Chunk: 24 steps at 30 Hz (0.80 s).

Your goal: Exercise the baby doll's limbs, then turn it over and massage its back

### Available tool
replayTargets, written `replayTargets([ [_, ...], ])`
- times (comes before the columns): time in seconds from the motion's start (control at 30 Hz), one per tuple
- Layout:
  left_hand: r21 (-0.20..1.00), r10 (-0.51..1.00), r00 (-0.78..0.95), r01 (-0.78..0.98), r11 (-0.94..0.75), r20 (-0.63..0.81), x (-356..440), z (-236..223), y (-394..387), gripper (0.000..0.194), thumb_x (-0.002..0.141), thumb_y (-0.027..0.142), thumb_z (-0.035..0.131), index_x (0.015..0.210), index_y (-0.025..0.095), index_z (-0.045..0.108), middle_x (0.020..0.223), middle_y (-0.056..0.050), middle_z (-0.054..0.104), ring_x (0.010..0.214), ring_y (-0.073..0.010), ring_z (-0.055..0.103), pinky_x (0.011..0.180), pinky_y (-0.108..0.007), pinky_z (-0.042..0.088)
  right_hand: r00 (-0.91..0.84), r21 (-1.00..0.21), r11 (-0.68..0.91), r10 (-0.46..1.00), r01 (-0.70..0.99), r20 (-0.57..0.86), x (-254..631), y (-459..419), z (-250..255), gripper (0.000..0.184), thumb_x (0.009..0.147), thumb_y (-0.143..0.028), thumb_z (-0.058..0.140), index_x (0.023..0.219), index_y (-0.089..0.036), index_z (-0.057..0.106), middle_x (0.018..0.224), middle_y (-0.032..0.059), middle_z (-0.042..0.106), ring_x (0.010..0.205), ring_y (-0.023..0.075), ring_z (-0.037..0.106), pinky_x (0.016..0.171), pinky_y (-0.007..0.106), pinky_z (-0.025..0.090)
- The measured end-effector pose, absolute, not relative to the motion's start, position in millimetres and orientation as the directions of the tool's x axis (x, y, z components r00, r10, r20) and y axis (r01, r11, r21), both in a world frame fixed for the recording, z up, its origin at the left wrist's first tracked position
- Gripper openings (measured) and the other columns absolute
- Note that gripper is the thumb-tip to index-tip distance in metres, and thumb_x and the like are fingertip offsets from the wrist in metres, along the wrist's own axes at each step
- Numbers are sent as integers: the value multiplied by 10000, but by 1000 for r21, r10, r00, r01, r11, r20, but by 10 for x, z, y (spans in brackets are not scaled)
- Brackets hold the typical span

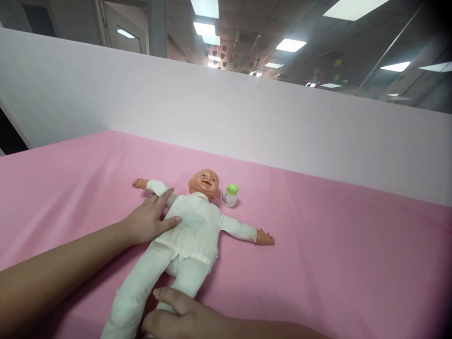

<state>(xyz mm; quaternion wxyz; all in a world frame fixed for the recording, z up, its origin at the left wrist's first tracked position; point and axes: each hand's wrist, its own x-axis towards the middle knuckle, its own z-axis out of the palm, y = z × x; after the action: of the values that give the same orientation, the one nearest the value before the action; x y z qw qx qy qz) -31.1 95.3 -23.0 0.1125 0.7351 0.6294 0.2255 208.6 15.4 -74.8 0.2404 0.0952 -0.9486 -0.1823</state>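
A baby doll (192,230) in white clothes lies on its back on a pink sheet (335,254), arms spread and head towards the white wall. My left hand (151,219) lies flat on the doll's side and upper arm, fingers stretched out. Lower down, my right hand (176,315) is closed around one of the doll's legs near the bottom edge of the view. A small white bottle with a green cap (230,195) stands just right of the doll's head, apart from both hands.
A white partition wall (247,117) runs along the far side of the pink sheet. Above it I see ceiling lights and a room beyond. To the right of the doll the pink sheet stretches wide.
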Motion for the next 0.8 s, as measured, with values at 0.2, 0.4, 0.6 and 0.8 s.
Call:
replayTargets([
  [0.2,346,898,203,871,-348,391,-254,-163,886,671,956,623,604,1488,217,553,1409,-188,511,1334,-424,507,1069,-578,490,-740,359,926,-160,117,654,2171,212,-425,200,1063,-459,584,1124,-322,716,1547,-87,564,1513,208,396,1311,518,303],
  [0.4,317,781,466,730,-605,416,-243,-174,892,271,1040,366,524,1198,235,701,1632,-108,446,1533,-343,385,1243,-521,389,-640,105,952,109,288,761,2285,321,-160,220,929,-321,752,1125,-339,655,1619,37,494,1555,315,367,1250,610,358],
  [0.6,365,732,480,650,-667,484,-267,-345,944,490,1029,278,545,1504,212,443,1620,-162,471,1559,-314,371,1250,-547,392,-615,-143,930,333,338,715,2369,651,-53,339,834,-317,813,1095,-223,618,1733,185,214,1579,443,289,1217,689,344],
  [0.8,377,764,430,685,-623,482,-240,-356,931,818,1028,276,558,1692,247,81,1689,-157,370,1507,-315,450,1191,-513,469,-630,-347,902,428,256,648,2406,817,-41,795,542,-709,953,1078,-204,653,1702,228,246,1599,496,189,1221,647,355],
])
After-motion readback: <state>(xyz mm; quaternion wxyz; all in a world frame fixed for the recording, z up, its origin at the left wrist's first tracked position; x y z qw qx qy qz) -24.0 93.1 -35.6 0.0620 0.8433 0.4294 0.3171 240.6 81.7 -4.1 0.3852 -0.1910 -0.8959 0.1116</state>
